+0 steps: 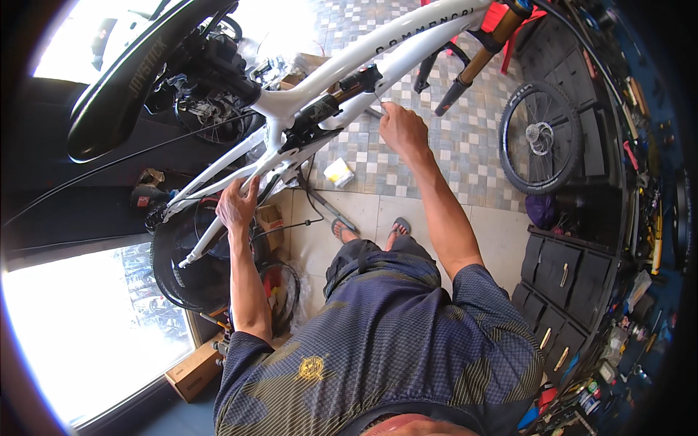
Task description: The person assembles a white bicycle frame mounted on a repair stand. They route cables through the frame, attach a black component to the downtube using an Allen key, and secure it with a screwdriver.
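A white mountain bike frame (327, 69) hangs at an angle before me, with its black saddle (120, 94) at upper left. A rear shock (342, 94) with a bronze shaft sits within the frame. My left hand (238, 206) curls over the white rear stay (211, 236), fingers bent round the tube. Beside the lower tube, close to the shock's front end, my right hand (405, 132) is closed. A short dark bar shows by its fingers, but I cannot make out what it is. The bronze fork (502, 33) points down at upper right.
A loose wheel (540, 138) leans against black cabinets (563, 272) on the right, beside a wall of tools (643, 341). Another tyre (163, 272) and a cardboard box (195, 369) lie at left. A yellow-and-white packet (339, 173) and a grey stand leg (334, 211) are on the floor.
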Action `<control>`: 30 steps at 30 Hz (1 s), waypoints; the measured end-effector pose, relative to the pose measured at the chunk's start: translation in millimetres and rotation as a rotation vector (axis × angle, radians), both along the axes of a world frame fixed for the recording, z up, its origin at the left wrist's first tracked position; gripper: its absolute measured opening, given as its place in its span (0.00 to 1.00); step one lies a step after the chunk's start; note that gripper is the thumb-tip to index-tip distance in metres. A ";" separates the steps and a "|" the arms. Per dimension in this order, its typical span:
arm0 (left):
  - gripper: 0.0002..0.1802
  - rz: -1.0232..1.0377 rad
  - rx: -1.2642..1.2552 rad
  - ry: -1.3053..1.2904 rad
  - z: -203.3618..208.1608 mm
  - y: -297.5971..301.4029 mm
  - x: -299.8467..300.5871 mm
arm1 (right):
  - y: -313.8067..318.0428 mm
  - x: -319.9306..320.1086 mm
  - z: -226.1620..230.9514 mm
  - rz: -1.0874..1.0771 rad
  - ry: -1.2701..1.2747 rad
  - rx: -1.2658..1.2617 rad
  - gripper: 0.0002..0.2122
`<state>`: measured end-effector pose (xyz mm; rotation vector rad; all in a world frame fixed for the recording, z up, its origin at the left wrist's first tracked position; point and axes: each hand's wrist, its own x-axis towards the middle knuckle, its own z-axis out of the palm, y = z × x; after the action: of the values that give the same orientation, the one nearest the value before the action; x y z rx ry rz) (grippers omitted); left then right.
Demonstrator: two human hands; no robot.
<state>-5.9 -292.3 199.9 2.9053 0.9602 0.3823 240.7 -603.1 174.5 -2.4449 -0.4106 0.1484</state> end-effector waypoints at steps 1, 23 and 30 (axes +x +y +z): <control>0.30 0.002 0.001 0.000 -0.1 -0.4 0.7 | 0.9 0.7 -0.2 0.009 0.005 0.002 0.12; 0.30 -0.047 0.047 -0.061 -6.0 0.8 1.6 | 24.3 19.4 -96.3 0.158 0.104 0.740 0.16; 0.30 -0.051 0.052 -0.058 -8.6 6.4 -5.1 | 32.9 0.5 -61.0 0.213 0.154 0.476 0.17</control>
<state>-11.0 -286.0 191.2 2.9405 0.8791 0.4919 241.1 -570.2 113.5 -1.9062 -0.5658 0.2918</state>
